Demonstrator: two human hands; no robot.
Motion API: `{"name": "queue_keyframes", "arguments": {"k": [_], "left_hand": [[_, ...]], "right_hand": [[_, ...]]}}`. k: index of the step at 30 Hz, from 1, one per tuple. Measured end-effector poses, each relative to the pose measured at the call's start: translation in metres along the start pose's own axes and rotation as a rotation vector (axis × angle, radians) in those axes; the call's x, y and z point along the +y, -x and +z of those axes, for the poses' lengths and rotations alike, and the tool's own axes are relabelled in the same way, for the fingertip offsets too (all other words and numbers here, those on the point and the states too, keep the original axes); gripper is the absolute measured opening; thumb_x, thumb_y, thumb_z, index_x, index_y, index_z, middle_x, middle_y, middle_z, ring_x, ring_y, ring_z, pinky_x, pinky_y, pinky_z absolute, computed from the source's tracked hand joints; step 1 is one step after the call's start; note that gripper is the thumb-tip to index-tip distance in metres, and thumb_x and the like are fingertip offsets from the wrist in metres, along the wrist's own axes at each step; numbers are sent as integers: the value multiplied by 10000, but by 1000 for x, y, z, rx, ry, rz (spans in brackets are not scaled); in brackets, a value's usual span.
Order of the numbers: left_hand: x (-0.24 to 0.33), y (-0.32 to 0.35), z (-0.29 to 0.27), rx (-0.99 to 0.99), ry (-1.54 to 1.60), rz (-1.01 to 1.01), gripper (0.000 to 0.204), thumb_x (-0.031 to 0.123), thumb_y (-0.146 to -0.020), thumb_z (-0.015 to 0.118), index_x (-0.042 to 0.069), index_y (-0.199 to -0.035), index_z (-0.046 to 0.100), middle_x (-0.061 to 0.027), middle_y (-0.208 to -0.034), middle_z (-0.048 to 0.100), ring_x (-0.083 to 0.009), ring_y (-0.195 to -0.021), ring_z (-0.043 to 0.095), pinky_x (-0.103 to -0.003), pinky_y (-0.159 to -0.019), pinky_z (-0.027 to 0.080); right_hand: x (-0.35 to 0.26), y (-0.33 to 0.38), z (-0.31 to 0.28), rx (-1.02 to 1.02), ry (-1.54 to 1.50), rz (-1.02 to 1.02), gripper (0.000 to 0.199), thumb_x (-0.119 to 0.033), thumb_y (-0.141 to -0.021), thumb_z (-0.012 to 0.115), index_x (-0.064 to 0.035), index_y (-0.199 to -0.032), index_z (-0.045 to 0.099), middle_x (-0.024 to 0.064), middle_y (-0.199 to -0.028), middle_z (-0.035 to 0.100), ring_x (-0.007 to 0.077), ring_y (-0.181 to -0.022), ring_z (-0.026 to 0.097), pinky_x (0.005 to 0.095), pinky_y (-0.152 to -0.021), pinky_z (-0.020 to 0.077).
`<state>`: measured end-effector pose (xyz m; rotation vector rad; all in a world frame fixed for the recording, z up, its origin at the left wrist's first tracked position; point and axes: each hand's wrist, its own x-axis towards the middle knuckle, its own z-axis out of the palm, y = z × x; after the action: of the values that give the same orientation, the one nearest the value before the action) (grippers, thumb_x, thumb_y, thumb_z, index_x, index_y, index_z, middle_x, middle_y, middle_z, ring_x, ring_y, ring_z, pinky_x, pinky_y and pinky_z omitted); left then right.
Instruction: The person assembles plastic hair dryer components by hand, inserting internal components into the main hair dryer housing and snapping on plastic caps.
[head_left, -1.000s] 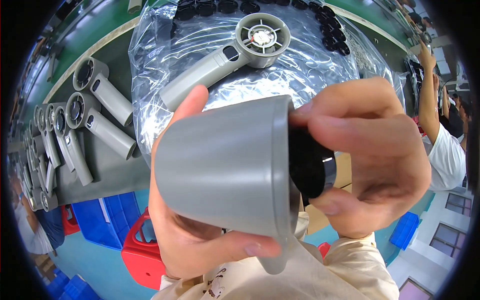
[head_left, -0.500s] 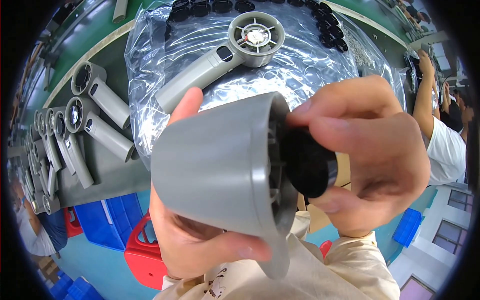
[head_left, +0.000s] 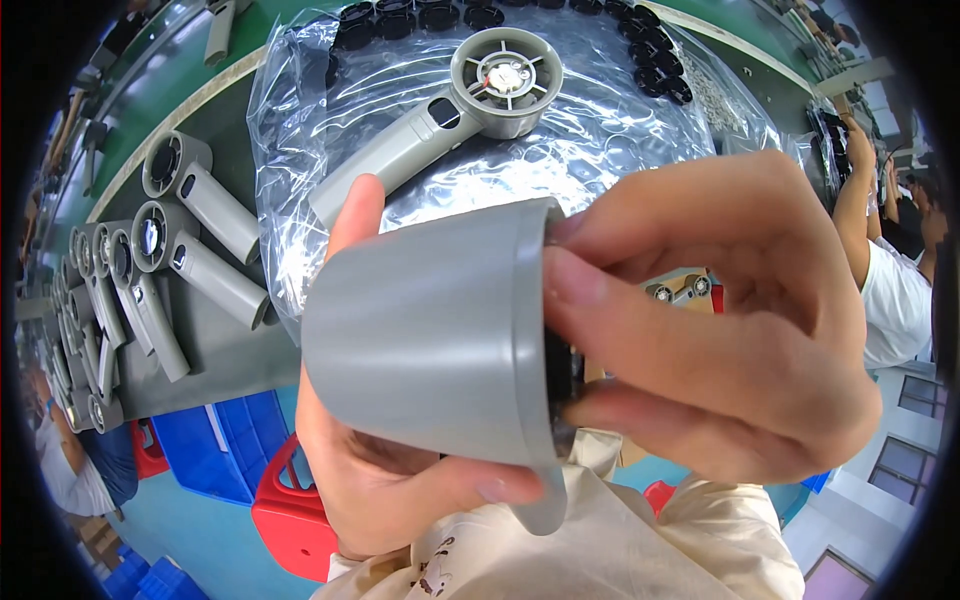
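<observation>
Centre: tapered grey fan housing (head_left: 425,330), wide end turned toward 3 o'clock, tab hanging at its 5 o'clock. Hands: gripped firmly by left hand (head_left: 360,500), wrapped round from beneath, thumb along lower side. Right hand (head_left: 740,330) at 3 o'clock, fingers and thumb curled against open rim; dark part (head_left: 560,375) glimpsed there, mostly hidden. Cannot tell whether pinched or only pressed. Cream sleeve (head_left: 725,525) at 5 o'clock.

Beyond, on dark desk (head_left: 225,350): clear plastic sheeting (head_left: 590,150) at 12, bearing assembled grey handheld fan (head_left: 400,155), head toward 12, handle toward 11. Black round caps (head_left: 655,85) clustered at 1. More grey handheld fans (head_left: 222,278) at 9 to 10.

Lower down: red stool (head_left: 295,525) at 7, blue crate (head_left: 225,445) at 8. Far off, at 3: co-worker in white top (head_left: 895,305).
</observation>
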<state>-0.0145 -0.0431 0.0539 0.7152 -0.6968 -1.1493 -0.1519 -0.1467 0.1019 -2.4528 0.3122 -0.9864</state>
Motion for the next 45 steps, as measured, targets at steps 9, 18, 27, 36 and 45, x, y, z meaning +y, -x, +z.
{"name": "queue_keyframes", "arguments": {"k": [9,18,27,36,45], "left_hand": [[-10,-2,5,179,139,-69,1050,9,-651,744,6,-1421,30,-194,-1288,435,-293,-1140,494,-405,-955,411],[15,6,-9,-102,-678,-124,843,-10,-673,737,5,-1372,267,-108,-1305,406,-193,-1179,442,-283,-828,485],[7,7,18,317,-597,423,765,366,-763,697,-78,-1285,357,-201,-1172,520,-246,-1058,537,-321,-892,437],[-7,8,3,297,-614,496,502,77,-796,610,-139,-1216,439,-291,-1229,451,-331,-1124,475,-374,-932,393],[1,-1,-11,205,-702,689,429,73,-771,628,-111,-1145,525,-288,-1197,465,-341,-1034,532,-360,-847,443]], "right_hand": [[-11,-3,6,59,33,30,368,-26,-619,721,40,-976,658,200,-998,544,219,-801,569,277,-658,506],[-34,14,29,316,-971,623,532,-31,-789,646,-13,-1276,431,131,-1189,489,210,-1096,501,312,-921,404],[-35,12,50,382,-843,545,664,-260,-762,716,76,-1249,415,160,-1249,465,209,-1129,468,309,-956,356],[-28,15,61,351,-603,408,589,-243,-812,648,80,-1251,424,166,-1257,463,200,-1115,468,308,-942,365],[-33,15,89,504,-622,480,601,-353,-886,537,49,-1291,348,164,-1294,421,226,-1126,462,322,-939,386]]}}
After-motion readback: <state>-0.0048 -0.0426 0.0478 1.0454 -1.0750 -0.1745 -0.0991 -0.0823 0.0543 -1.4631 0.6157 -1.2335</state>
